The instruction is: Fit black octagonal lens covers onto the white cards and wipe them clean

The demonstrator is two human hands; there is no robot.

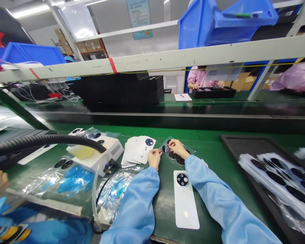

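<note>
Two hands (155, 158) (178, 148), clear bag (167, 149); black discs (172, 155)

Bright, cool light comes from a ceiling tube lamp (30, 11) at upper left. Glare spots the white phone back panel (186, 203); wide-angle distortion stretches the edges, and the background looks soft.

Both arms reach forward in loose light-blue sleeves; the left forearm (137, 204) leans up from below, the right forearm (220, 200) slants in from the lower right. The left hand (154, 158) shows its back, fingers curled, thumb and forefinger close together; the right hand (178, 148) points leftward, fingertips bunched near the left hand's; whether either hand's tips meet is too small to tell.
</note>
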